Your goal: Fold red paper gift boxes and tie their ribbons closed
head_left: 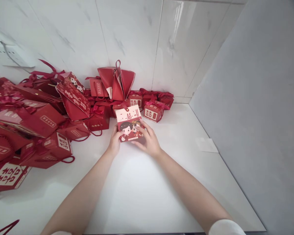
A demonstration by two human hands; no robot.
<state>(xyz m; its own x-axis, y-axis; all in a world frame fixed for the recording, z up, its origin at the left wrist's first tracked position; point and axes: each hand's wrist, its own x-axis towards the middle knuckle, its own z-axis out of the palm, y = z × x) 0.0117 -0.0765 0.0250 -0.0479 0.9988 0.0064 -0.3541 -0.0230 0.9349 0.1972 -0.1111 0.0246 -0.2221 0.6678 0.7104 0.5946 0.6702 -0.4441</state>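
Note:
Between my two hands is a red gift box [130, 125] with a cream top flap and two cartoon figures on its front. My left hand [115, 141] grips its left side, the thumb lying on the front. On the right side, my right hand [149, 139] holds it with fingers along the edge and the thumb near the bottom corner. Just behind it stand small red boxes with ribbon bows, one with a cream character panel [152, 113] close to the right. A red folded box with a loop on top [117, 81] rests on others behind.
A large heap of red gift boxes [36, 117] with ribbons and cord handles fills the left of the white table [147, 195]. Marble-look tiles [132, 39] rise behind, and a grey panel [259, 98] borders the right. A white slip [207, 145] lies near that edge.

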